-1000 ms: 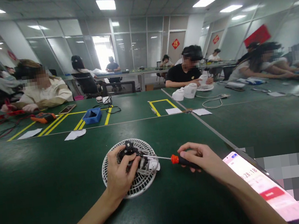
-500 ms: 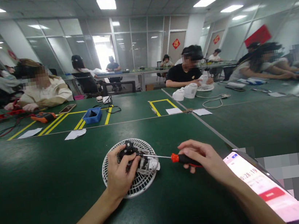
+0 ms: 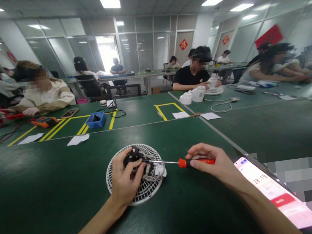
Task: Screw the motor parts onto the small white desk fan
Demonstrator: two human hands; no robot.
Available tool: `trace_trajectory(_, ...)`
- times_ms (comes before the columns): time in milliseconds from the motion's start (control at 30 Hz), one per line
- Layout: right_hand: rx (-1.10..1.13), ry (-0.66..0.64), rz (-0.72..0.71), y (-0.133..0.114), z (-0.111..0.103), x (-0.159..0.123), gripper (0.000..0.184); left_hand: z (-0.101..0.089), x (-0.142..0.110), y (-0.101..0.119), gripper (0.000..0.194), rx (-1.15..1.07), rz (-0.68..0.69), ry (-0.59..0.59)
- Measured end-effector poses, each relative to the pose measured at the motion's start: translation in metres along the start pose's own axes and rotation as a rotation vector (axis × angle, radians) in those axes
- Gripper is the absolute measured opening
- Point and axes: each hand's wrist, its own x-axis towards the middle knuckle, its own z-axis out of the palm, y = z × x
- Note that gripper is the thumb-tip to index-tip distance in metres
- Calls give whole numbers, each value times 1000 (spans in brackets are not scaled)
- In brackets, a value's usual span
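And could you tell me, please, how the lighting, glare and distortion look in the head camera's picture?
Head view: ceiling lights bright, doorway washed out white; soft glare on the green tabletop; phone screen bright, its small text illegible; people at the far right smeared and stretched; screwdriver reasonably clear.

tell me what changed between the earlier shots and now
The right hand has shifted its fingers on the screwdriver, whose handle has rolled to show more red. The left hand, black mechanism and white grille stayed put.
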Motion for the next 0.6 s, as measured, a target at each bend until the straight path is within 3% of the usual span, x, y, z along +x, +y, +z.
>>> trace_trajectory(233, -39, -121, -43, 6, -5, 1, 36, 0, 1, 1, 15, -2, 8, 4)
trace_trajectory(400, 2, -305, 159, 2, -3, -5, 48, 0, 1, 0, 16, -6, 6, 5)
trace_trajectory(467, -27, -302, 206, 1, -1, -6, 51, -1, 0, 0, 17, -11, 4, 6)
trace_trajectory(600, -117, -271, 146, -3, -1, -5, 38, -3, 1, 1, 17, -17, 14, 8)
